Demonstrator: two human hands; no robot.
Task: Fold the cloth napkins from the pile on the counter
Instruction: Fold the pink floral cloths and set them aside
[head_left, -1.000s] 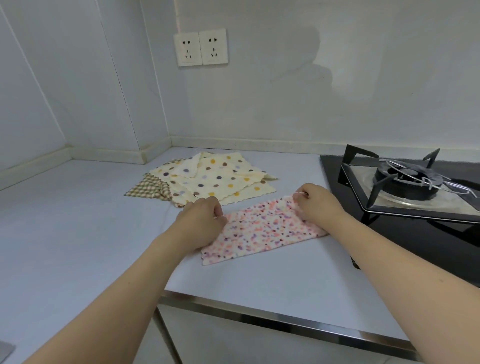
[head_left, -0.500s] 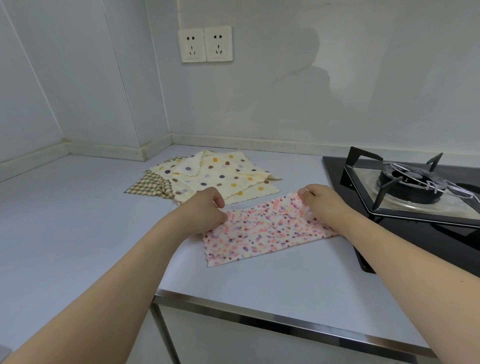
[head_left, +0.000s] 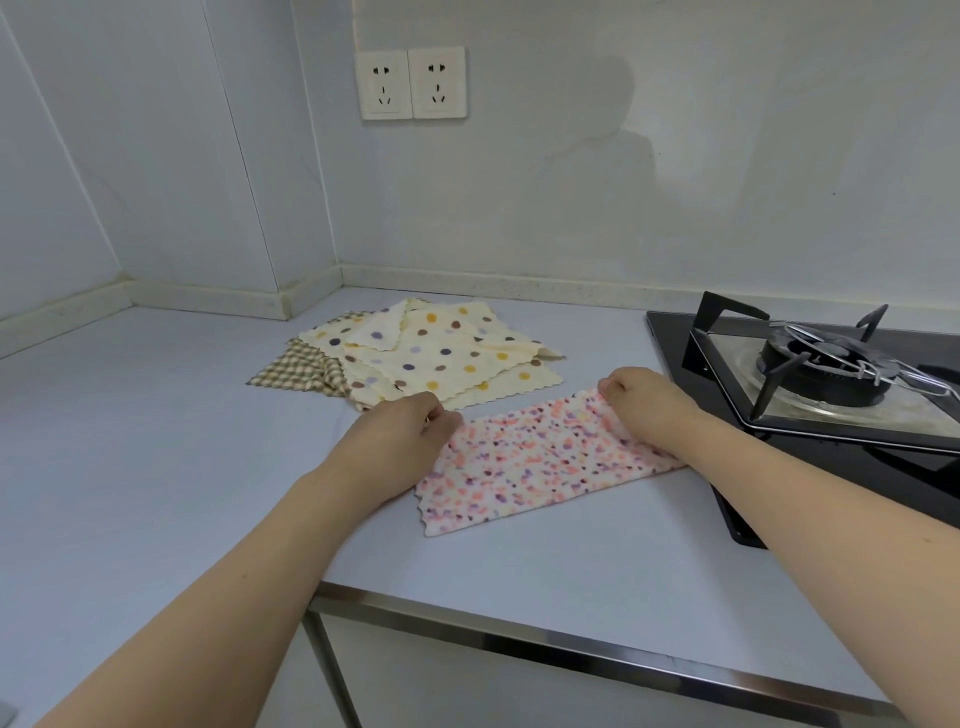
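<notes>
- Head view: the pink napkin (head_left: 540, 462) lies on the counter (head_left: 156, 467), already doubled into a strip, just in front of the pile (head_left: 421, 353) and beside the stove (head_left: 831, 384).
- The left hand (head_left: 400, 441) pinches the strip's far left corner; the right hand (head_left: 644, 400) has its fingers curled on the far right corner.
- This looks like the first fold being squared up.
- Next, I'd guess, one end gets carried across to the other, edges kept matched so the soft cloth doesn't skew.
</notes>
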